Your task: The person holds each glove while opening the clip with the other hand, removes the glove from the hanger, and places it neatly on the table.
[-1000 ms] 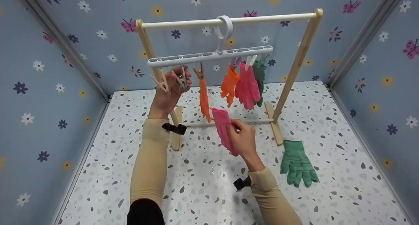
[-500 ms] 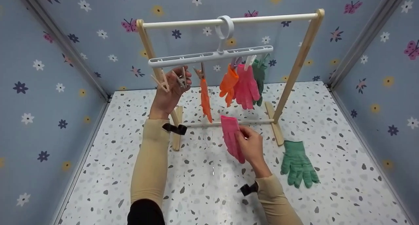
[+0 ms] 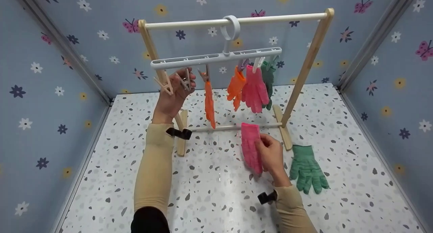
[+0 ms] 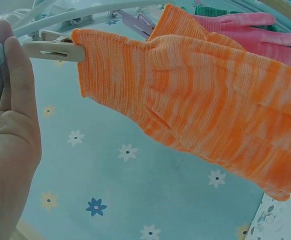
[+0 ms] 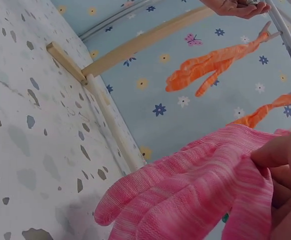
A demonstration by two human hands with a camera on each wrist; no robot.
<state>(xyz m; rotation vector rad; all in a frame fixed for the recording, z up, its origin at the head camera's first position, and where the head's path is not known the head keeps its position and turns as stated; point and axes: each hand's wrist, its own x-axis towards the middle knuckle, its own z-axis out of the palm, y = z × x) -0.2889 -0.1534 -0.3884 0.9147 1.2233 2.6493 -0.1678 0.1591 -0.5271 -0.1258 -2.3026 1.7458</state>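
Observation:
My left hand [image 3: 172, 97] is raised under the left half of the grey hanger [image 3: 192, 61], its fingers pinching a beige clothespin [image 3: 185, 80] that hangs there. Another beige clothespin [image 3: 165, 85] dangles just left of it. Low in front of the rack, my right hand [image 3: 272, 155] grips a pink glove [image 3: 251, 146] by its side, cuff upward; the right wrist view shows the thumb pressed on its knit. Beside the left hand, an orange glove [image 4: 200, 95] hangs from a clothespin [image 4: 55, 51]. Farther right hang an orange glove [image 3: 236, 87], a pink glove [image 3: 255, 89] and a green glove [image 3: 268, 80].
A wooden rack [image 3: 306, 68] carries the hanger on its white top bar [image 3: 277, 19]. On the speckled floor [image 3: 209, 199], a green glove [image 3: 307, 168] lies flat at the right. Flower-patterned walls [image 3: 50, 124] enclose the back and both sides.
My right hand has moved right and down with the pink glove, away from the hanging orange glove. The left hand stays at the clothespin.

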